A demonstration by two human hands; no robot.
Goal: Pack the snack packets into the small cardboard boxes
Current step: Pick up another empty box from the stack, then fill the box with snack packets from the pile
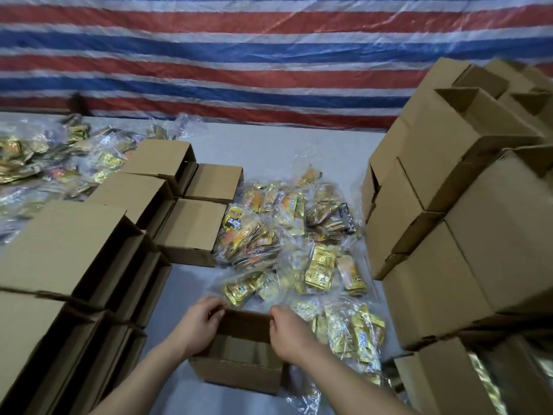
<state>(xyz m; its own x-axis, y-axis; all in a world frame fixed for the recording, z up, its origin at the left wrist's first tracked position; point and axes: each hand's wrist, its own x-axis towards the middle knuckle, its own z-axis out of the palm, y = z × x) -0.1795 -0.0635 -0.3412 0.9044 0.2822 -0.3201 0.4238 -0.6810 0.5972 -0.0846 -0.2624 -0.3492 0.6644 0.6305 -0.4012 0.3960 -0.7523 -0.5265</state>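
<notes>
At the table's near edge, the left hand (199, 324) and right hand (288, 332) curl fingers over the far rim of a small open brown cardboard box (239, 374), apparently gripping; fingertips hidden inside, gold foil snack packets (299, 244) just beyond.

Open box (239, 354) nearest – packets (287, 235) behind, apparently loose; box stacks (449, 235) flank left and right

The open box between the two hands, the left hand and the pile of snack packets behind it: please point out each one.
open box (239, 374), head view, its near outer wall.
left hand (199, 320), head view, back of the hand.
pile of snack packets (287, 232), head view, middle of the heap.
</notes>
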